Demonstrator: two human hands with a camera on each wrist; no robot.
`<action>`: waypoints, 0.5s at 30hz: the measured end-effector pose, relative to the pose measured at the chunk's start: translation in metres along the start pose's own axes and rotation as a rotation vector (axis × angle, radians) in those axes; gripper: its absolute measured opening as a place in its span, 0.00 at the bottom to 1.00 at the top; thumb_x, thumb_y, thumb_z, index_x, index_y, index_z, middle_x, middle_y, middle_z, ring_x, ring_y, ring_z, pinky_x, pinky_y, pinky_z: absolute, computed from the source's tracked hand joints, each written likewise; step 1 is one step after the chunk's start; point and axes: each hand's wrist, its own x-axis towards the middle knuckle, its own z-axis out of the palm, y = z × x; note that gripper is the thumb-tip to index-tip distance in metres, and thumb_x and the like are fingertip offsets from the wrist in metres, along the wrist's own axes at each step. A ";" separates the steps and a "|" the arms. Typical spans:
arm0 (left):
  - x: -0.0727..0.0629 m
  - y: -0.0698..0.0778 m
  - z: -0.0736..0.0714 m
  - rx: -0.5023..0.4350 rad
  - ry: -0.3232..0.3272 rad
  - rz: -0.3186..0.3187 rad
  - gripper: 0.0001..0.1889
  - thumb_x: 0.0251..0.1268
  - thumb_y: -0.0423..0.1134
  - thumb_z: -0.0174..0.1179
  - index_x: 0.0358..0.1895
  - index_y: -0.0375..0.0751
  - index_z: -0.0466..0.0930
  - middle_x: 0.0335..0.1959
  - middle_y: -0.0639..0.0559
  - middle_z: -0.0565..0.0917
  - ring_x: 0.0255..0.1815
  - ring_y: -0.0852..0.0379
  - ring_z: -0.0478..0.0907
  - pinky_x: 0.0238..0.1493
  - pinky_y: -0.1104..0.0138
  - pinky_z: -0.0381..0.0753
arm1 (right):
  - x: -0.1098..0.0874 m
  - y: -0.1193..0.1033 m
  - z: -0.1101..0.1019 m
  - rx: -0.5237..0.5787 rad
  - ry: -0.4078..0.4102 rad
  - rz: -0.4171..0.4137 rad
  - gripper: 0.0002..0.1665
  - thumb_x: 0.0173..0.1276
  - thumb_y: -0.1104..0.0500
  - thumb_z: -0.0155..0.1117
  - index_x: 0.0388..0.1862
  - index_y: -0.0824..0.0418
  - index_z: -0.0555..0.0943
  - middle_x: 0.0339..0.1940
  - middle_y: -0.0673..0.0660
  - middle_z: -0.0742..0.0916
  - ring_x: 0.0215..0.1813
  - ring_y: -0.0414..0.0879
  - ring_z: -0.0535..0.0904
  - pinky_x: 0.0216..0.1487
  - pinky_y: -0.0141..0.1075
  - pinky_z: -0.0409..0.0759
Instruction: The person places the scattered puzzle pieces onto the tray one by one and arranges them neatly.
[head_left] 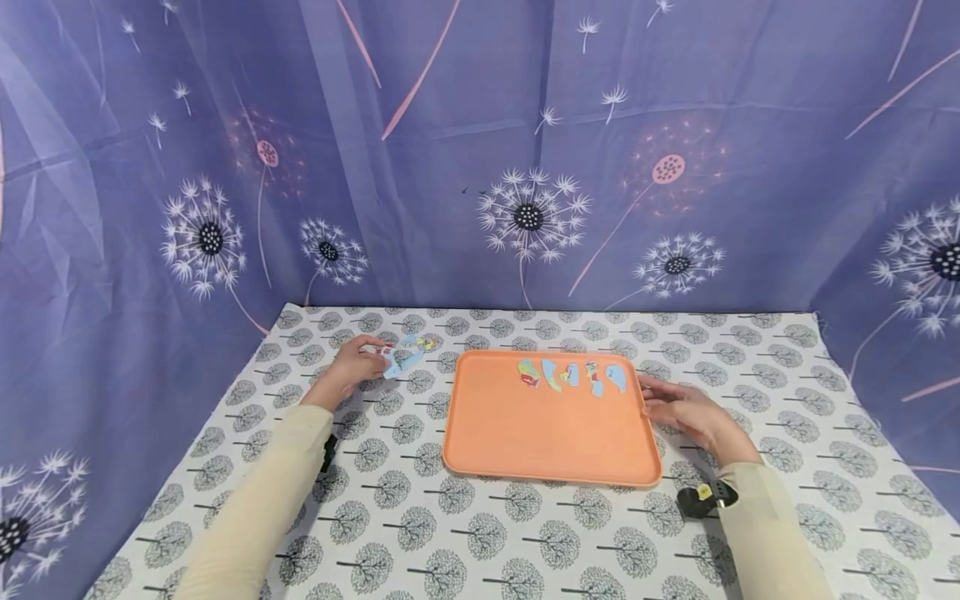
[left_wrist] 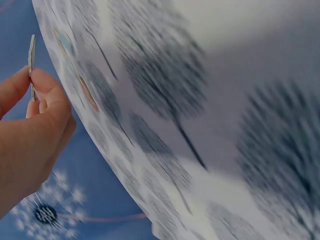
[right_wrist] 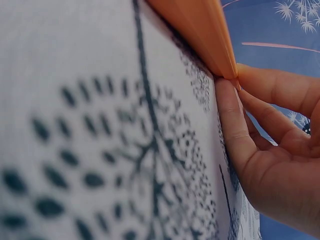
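Note:
In the head view my left hand [head_left: 352, 367] is above the cloth, left of the tray. Between thumb and fingers it pinches a thin flat puzzle piece [left_wrist: 32, 52], seen edge-on in the left wrist view. Beside that hand lie other pieces, among them a light blue piece [head_left: 412, 360] and a blue-yellow piece [head_left: 424, 342]. My right hand [head_left: 686, 412] holds the right rim of an orange tray [head_left: 547, 442], with thumb and fingertips at the edge in the right wrist view. Several colourful puzzle pieces [head_left: 572, 374] lie in a row along the tray's far side.
A white cloth with grey tree prints [head_left: 480, 542] covers the table. Behind and at both sides hangs a purple curtain [head_left: 450, 208] with dandelion prints. A dark wrist strap device [head_left: 705, 497] sits at the right wrist.

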 end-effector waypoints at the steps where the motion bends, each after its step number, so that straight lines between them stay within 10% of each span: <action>1: 0.001 0.003 0.005 -0.004 -0.012 0.001 0.27 0.65 0.27 0.58 0.66 0.33 0.63 0.46 0.39 0.78 0.47 0.46 0.79 0.55 0.58 0.82 | 0.000 0.000 0.000 -0.001 -0.003 -0.002 0.46 0.64 0.66 0.64 0.76 0.63 0.52 0.63 0.67 0.73 0.51 0.40 0.78 0.59 0.34 0.78; 15: 0.010 0.034 0.070 -0.111 -0.101 -0.003 0.26 0.61 0.24 0.60 0.63 0.33 0.67 0.36 0.45 0.80 0.32 0.56 0.78 0.43 0.62 0.84 | -0.001 0.001 0.001 -0.048 0.013 -0.013 0.46 0.65 0.63 0.64 0.76 0.64 0.52 0.66 0.71 0.69 0.53 0.41 0.77 0.67 0.49 0.71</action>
